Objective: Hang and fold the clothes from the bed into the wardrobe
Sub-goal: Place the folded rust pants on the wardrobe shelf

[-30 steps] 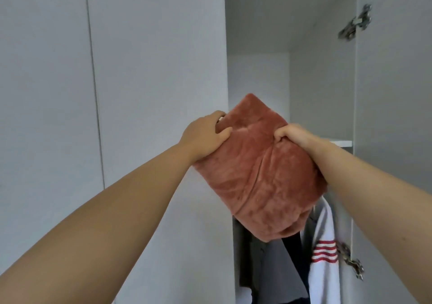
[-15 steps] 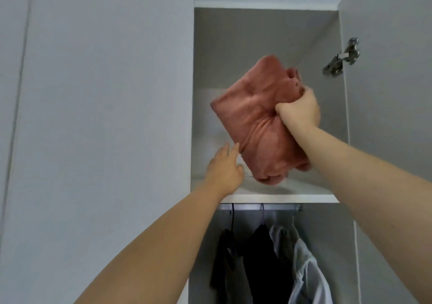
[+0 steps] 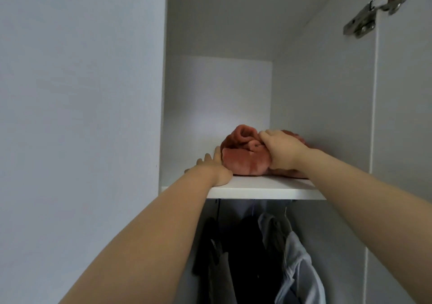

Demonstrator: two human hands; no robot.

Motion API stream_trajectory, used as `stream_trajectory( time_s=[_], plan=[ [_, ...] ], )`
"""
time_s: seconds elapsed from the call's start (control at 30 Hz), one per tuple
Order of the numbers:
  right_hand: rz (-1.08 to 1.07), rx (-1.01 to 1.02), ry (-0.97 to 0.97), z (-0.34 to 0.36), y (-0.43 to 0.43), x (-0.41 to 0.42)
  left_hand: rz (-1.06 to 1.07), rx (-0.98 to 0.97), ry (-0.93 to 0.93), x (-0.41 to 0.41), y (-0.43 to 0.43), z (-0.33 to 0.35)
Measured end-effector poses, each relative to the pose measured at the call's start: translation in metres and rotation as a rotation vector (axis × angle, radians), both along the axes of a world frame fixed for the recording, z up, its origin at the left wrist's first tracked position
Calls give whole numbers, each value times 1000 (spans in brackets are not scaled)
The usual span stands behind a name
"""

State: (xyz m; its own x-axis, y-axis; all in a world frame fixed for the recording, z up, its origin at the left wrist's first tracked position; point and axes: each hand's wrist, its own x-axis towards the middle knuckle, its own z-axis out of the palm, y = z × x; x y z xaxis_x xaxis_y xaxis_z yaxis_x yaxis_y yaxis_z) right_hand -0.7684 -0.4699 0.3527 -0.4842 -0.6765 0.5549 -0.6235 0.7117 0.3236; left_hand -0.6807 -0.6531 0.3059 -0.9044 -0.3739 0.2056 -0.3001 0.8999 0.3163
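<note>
Pink bundle [image 3: 243,163] now down on shelf [image 3: 257,190]. Right hand [image 3: 280,149] grips it; left hand [image 3: 212,168] flat on shelf, fingers straight. Stowing nearly done.

From my end, the body shows as two bare hands, the left hand [image 3: 211,168] and the right hand [image 3: 284,150]. Behind each runs a bare forearm, left forearm [image 3: 163,233] and right forearm [image 3: 364,198], uncovered back to my view's lower edge.
</note>
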Motion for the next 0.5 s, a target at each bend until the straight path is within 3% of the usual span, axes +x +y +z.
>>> stream_trajectory(
  time_s=[0.13, 0.3, 0.4, 0.5],
  plan=[
    [-187, 159, 111, -8, -9, -13, -21, 22, -21, -6, -2, -1],
    [-533, 260, 48, -10, -32, -22, -27, 71, -15, -5, 0, 0],
    [-547, 247, -21, -7, -39, -18, -60, 82, 23, -2, 1, 1],
    [-379, 191, 57, -9, -36, -9, -104, 96, 26, 0, 1, 2]
  ],
)
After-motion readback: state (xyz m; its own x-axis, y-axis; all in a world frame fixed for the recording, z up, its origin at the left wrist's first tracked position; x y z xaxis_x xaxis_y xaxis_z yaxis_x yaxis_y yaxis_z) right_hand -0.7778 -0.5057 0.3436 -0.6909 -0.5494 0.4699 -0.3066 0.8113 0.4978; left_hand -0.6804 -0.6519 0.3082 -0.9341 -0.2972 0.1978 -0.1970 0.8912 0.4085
